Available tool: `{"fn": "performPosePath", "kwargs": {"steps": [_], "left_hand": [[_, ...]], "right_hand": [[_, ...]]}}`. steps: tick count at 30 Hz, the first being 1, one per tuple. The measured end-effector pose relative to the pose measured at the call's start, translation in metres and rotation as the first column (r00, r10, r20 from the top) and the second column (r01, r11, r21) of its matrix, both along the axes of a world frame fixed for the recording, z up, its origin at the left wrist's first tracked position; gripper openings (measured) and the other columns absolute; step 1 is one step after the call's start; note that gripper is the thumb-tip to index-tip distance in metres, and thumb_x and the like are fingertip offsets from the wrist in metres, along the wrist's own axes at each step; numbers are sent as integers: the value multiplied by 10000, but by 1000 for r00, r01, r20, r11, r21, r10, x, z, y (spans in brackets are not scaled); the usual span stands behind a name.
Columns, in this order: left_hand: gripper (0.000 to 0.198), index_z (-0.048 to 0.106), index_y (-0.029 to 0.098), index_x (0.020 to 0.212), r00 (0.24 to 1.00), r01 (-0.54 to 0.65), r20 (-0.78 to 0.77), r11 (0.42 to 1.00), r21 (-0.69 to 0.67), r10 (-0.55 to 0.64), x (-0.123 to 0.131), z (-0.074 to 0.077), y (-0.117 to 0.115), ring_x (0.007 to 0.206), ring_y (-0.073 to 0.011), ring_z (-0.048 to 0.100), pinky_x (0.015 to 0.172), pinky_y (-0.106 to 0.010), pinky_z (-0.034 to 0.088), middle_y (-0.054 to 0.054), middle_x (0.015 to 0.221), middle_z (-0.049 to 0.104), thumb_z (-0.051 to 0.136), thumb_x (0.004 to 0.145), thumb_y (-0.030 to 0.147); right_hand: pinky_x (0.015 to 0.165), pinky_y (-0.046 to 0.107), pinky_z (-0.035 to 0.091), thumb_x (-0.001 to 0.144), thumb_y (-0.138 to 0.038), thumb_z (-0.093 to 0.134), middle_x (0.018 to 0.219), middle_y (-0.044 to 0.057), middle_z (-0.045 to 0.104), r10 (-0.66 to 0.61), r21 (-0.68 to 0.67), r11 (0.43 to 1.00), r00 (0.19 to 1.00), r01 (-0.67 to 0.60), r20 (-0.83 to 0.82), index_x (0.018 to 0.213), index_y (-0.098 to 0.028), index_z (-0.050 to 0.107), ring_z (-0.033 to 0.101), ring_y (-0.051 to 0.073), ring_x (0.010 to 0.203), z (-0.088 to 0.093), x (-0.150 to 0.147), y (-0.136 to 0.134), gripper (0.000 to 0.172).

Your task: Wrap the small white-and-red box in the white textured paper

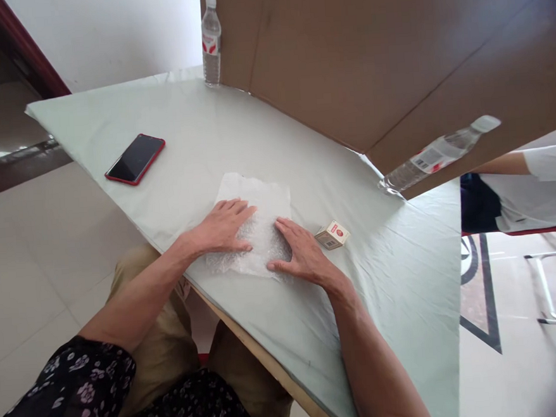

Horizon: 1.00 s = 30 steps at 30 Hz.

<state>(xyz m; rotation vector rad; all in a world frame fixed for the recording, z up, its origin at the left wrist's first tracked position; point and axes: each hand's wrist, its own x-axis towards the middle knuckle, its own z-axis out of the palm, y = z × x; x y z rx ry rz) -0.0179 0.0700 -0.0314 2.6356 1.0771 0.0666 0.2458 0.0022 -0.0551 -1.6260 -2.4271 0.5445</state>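
From where I stand, both of the person's hands are on a white sheet of what looks like bubble wrap [265,231], which lies on the cloth-covered table [313,161] close to its near edge. The left hand [224,226] rests palm down, fingers spread; the right hand [304,252] sits at the sheet's right side, thumb held apart from the fingers. Neither grips anything — both are open.

As far as I can judge, the smoothing is well along: the wrap lies mostly flat, though its lower part looks crinkled, so a little pressing may be left. I see nothing wrapped in it, though what is under the palms is hidden. The little printed box [332,234] sits outside the sheet, just beyond the right hand.

As for room, the near edge is the tight one, with the left forearm crossing it and the sheet's lower left corner close by. Outward on the right, the box is close to the knuckles. Beyond the sheet there is more space — bare cloth runs back to the brown board [367,56], and the phone [135,159] lies well apart on the left.
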Motion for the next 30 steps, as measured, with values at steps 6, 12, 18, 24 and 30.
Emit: {"fn": "performPosePath", "kwargs": {"steps": [6,12,18,24,30], "left_hand": [[1117,230,133,1623,1000,-10,29,998,-54,12,-21,-27,12,1595,-343,144,1288,-484,93,-167,1705,230,556,804,820],[1141,252,153,1618,999,39,35,997,-73,-36,-31,-19,14,1597,-327,143,1291,-469,65,-155,1707,231,569,770,847],[1124,271,183,1617,999,35,37,997,-74,-32,-50,-19,21,1594,-346,154,1288,-510,58,-158,1702,245,591,757,832],[858,415,181,1548,993,-42,108,996,-74,50,-49,-9,3,1571,-339,243,1277,-502,173,-148,1657,361,591,867,675],[926,326,192,1586,990,21,138,996,-82,-9,-43,-14,-7,1550,-331,293,1285,-508,133,-155,1639,389,594,861,700]], "right_hand": [[1253,584,278,781,-722,699,1674,171,324,35,-30,999,999,-35,10,1598,-197,341,301,378,1550,1,3,2,1035],[1246,594,283,786,-749,678,1684,170,302,68,-37,997,998,-69,-15,1621,-227,291,290,379,1555,2,9,3,1059],[1254,581,279,782,-724,705,1692,150,290,73,-62,995,997,-75,-36,1627,-252,274,285,370,1558,6,10,1,1060],[1250,592,279,785,-700,716,1692,155,288,69,-67,995,997,-71,-37,1627,-257,273,284,374,1558,5,10,2,1049],[1256,589,267,771,-701,729,1687,169,292,63,-76,995,997,-66,-38,1611,-221,314,277,370,1561,4,9,3,1053]]}}
